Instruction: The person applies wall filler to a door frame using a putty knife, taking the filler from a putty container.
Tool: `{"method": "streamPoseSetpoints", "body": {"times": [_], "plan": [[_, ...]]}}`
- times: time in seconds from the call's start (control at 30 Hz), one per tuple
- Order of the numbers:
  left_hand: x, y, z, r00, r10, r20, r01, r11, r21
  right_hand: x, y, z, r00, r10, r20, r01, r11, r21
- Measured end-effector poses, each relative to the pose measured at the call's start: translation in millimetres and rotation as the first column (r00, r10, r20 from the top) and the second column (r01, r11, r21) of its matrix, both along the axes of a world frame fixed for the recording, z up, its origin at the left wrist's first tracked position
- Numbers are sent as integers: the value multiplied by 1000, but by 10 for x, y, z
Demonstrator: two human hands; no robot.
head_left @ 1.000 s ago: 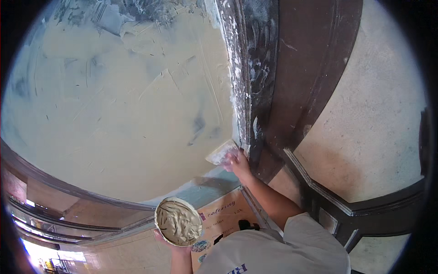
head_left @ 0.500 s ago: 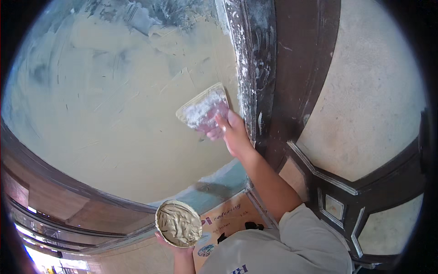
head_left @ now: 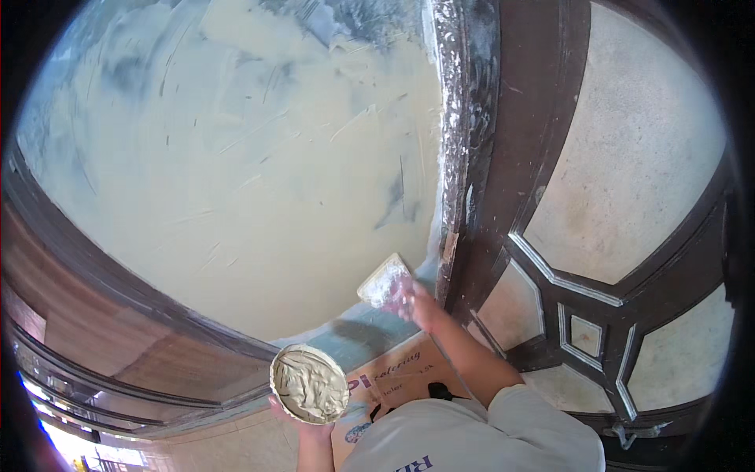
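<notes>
My right hand (head_left: 409,302) grips a wide putty knife (head_left: 384,283), its blade smeared with pale paste. The blade lies at the lower right edge of the beige filler coat (head_left: 275,212) on the wall panel, beside the bare blue-green strip (head_left: 366,330). Under a round tub (head_left: 310,384) of beige putty my left hand (head_left: 308,425) is curled, holding it level below the panel. The putty inside is ridged and swirled. Most of the left fingers are hidden behind the tub.
A dark, white-speckled frame (head_left: 454,118) borders the panel on the right. Beyond it stands a dark brown door (head_left: 535,94) with pale panels and a metal handle (head_left: 635,433). Printed cardboard (head_left: 401,377) lies below the wall. A curved dark trim (head_left: 118,263) runs along the left.
My right hand has drawn the putty knife down to the panel's lower right edge. A darker streak shows in the filler above it. The tub has hardly moved.
</notes>
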State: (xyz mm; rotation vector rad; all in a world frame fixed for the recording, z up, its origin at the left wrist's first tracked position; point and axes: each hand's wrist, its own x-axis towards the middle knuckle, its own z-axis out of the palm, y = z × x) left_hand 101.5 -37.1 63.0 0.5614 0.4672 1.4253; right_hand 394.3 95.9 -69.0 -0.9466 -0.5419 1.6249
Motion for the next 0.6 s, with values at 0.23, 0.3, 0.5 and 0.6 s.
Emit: {"method": "streamPoseSetpoints", "body": {"times": [0.23,0.3,0.5,0.6], "plan": [[-138,15,-6,998,3,62,0,999,-52,-234,749,1553,982,-91,164,0,873,488],[-256,8,-80,997,11,71,-7,998,-60,-485,733,1350,948,-152,279,35,923,384],[-535,74,-304,998,31,53,-26,997,-79,-556,177,-1214,611,-205,765,156,978,137],[-853,10,-473,993,117,8,-114,985,-132,-926,-125,-1227,836,71,544,66,971,-228]]}}
